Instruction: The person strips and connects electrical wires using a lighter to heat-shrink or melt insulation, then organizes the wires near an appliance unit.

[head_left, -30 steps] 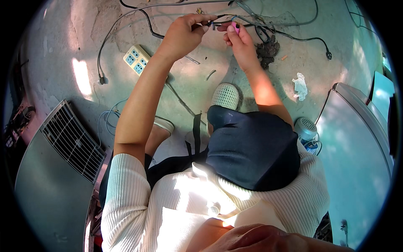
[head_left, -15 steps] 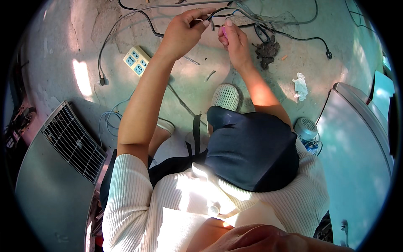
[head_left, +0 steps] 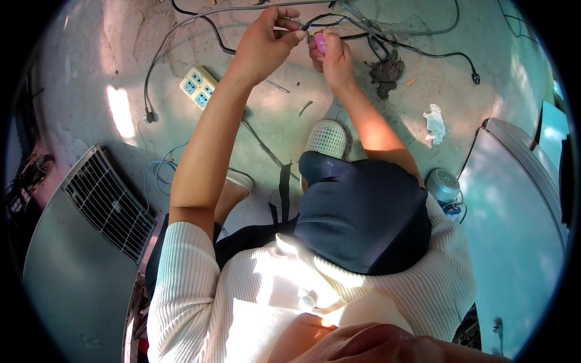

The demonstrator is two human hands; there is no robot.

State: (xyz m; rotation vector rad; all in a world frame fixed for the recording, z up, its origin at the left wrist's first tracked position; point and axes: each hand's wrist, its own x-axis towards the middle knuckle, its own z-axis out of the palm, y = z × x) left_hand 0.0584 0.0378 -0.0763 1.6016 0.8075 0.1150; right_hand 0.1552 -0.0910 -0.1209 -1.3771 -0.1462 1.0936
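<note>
Black cable (head_left: pixel 312 20) pinched in your left hand (head_left: pixel 264 48), between thumb and fingertips; thin, flexible strands bend rightward just past the grip. Your right hand (head_left: pixel 339 63) wraps a pink object (head_left: pixel 320 43), above rough concrete floor (head_left: pixel 272 115).

A thin black cable (head_left: pixel 307 24), bent, with a partly blue strand (head_left: pixel 319 24) beside it, is pinched in the left hand (head_left: pixel 269 45) over the floor (head_left: pixel 266 109). A small pink object (head_left: pixel 320 43), partly covered, sits in the right hand (head_left: pixel 336 62) near the cable.
</note>
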